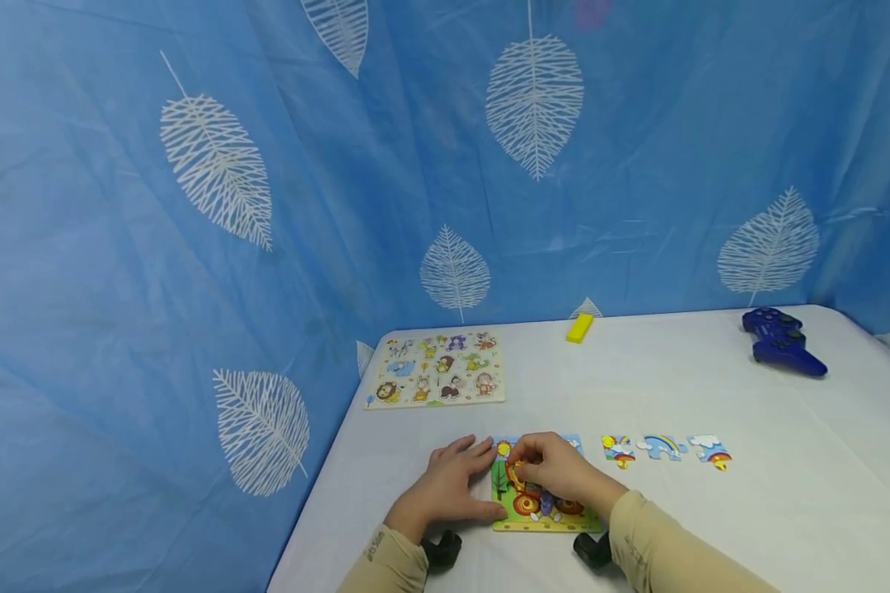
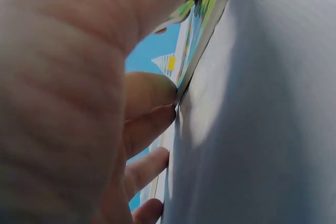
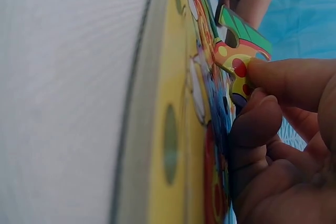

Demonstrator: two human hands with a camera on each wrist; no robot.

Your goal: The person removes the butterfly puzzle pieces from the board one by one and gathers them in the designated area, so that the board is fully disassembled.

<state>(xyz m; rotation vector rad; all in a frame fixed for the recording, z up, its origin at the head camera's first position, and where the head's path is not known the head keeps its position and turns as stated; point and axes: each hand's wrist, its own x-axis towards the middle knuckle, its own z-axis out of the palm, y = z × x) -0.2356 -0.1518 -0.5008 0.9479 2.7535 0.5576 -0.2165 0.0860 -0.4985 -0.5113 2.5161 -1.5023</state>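
Note:
A small, colourful jigsaw puzzle board (image 1: 556, 525) lies on the white table, with a tree, a sun and a butterfly picture on it. My left hand (image 1: 454, 484) steadies its left side, fingers spread along the edge and thumb on the lower left corner. Over the board, my right hand (image 1: 559, 471) pinches a puzzle piece (image 3: 240, 67) between thumb and index finger. That piece is green, orange and yellow with red spots, and it is tilted up from the board in the right wrist view. The right hand hides part of the board's upper middle in the head view.
Right of the board lie three loose puzzle pieces in a row: one with a sun (image 1: 618, 447), a rainbow piece (image 1: 662, 447) and a cloud piece (image 1: 709, 449). Farther back are an animal puzzle board (image 1: 433, 394), a yellow block (image 1: 579, 328) and a blue game controller (image 1: 782, 342).

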